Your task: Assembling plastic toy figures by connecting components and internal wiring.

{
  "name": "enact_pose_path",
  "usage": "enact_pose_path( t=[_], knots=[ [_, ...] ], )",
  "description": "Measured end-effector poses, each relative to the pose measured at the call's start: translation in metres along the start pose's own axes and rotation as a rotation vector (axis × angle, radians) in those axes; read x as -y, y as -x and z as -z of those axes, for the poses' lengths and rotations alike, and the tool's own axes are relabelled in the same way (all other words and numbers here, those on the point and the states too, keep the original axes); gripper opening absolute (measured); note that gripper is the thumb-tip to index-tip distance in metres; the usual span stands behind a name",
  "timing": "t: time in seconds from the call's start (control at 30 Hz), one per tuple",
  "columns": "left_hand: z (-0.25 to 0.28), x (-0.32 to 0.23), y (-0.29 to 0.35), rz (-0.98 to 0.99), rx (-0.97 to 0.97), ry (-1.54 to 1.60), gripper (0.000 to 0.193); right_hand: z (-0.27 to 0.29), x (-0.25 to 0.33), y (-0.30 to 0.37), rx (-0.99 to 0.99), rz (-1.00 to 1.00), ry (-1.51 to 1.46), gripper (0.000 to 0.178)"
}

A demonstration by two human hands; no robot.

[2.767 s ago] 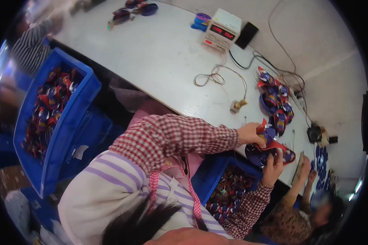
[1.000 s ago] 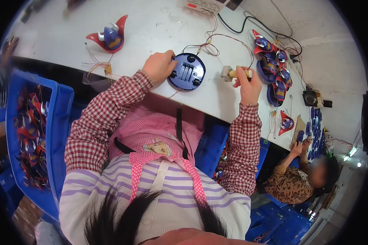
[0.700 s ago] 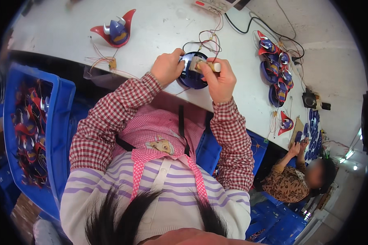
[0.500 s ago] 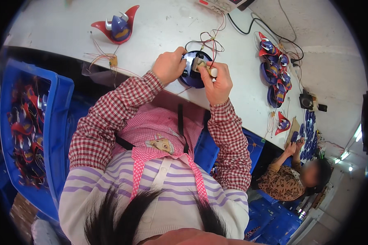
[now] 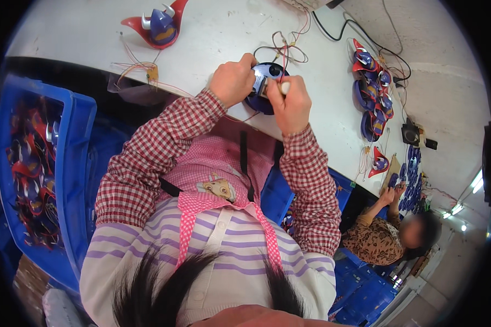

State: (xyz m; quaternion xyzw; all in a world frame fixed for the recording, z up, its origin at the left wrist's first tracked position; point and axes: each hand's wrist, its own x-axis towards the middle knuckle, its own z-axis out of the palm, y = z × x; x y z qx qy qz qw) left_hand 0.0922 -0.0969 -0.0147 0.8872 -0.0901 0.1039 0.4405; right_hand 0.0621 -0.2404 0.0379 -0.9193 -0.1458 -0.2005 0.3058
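Note:
My left hand (image 5: pixel 233 82) is closed on the left rim of a round dark blue plastic housing (image 5: pixel 265 107), steadying it on the table. A pale, bright part shows inside this housing. My right hand (image 5: pixel 292 106) pinches a small block with a whitish end (image 5: pixel 284 87) against the housing's inner part. From that block, thin red and black wires (image 5: pixel 289 53) loop away across the tabletop. My fingers hide most of the block and where it touches. To the far left lies a blue horned helmet-shaped toy with red wings (image 5: pixel 162 28).
A wired yellowish piece (image 5: pixel 152 73) lies at the table's (image 5: pixel 218 32) front edge. A blue crate (image 5: pixel 73 131) at left holds many similar toys. More toys (image 5: pixel 373 92) line the right side, by a black cable (image 5: pixel 346 24). A co-worker (image 5: pixel 379 237) sits at right.
The view has shifted slightly. My right hand has brought the block in closer against the housing, and its fingers now cover more of it. My left hand keeps its grip on the rim.

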Motion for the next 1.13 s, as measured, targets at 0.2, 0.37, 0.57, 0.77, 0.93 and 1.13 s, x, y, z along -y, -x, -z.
enact_pose_path(
  t=[0.2,0.37,0.57,0.77,0.93,1.13],
  knots=[
    [-0.002,0.001,0.008,0.004,-0.068,-0.150,0.018,-0.007,-0.001,0.000,-0.025,0.083,-0.023,0.015],
    [0.045,-0.019,0.039,-0.115,-0.144,0.211,0.021,0.011,0.003,0.008,-0.058,0.035,-0.051,0.019],
    [0.123,0.031,0.124,0.218,-0.598,0.115,0.014,0.019,0.072,0.046,0.177,-0.035,-0.380,0.018],
    [0.114,0.105,0.148,0.552,-0.583,0.339,0.029,-0.074,0.112,0.003,0.309,0.075,-0.433,0.021],
    [0.125,0.115,0.131,0.692,-0.688,0.696,0.050,-0.135,0.123,-0.019,0.256,0.176,-0.031,0.030],
    [0.132,0.152,0.129,0.510,-0.538,1.481,0.065,-0.155,0.138,-0.027,0.440,0.038,0.180,0.037]
  ],
)
